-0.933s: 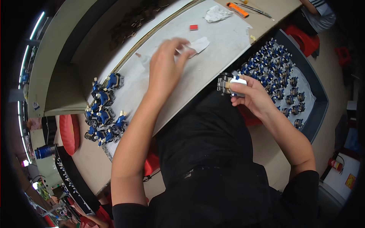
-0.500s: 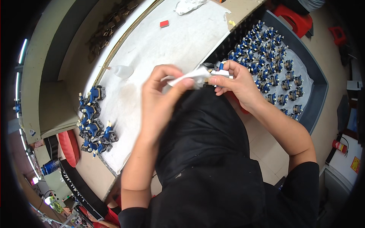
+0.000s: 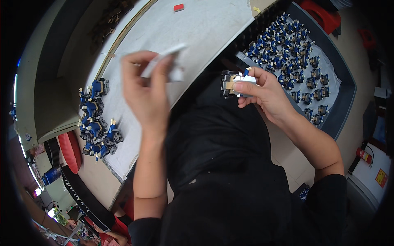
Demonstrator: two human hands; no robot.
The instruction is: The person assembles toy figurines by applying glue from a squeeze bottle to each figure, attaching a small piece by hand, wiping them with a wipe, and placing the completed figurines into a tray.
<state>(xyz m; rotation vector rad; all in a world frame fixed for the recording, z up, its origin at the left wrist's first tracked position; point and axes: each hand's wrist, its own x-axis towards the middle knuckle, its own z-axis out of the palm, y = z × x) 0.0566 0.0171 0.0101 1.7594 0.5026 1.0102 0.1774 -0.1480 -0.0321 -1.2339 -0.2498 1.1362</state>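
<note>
Grips a small toy vehicle (image 3: 229, 84) in the right hand (image 3: 264, 88), thumb pressed on top against curled fingers, just above the dark-clothed lap (image 3: 217, 135), between the white-covered table (image 3: 205, 30) and the grey tray (image 3: 347, 106). Lies with its long axis roughly left to right, dark wheels facing left, white end tucked toward the palm. Pinches a thin white sheet (image 3: 174, 50) between thumb and fingers of the left hand (image 3: 145, 90), over the table, well apart from the vehicle; too blurred to tell paper from cloth. At far right, a red-and-yellow label (image 3: 381, 178), print too small to read. Looks like smooth moulded plastic: round wheels, a squarish tan block, a flat-faced white part. Near the table's left end, a heap of similar blue-and-grey toys (image 3: 94, 123); on the tray's creased white lining, many blue figures (image 3: 293, 53).
</note>
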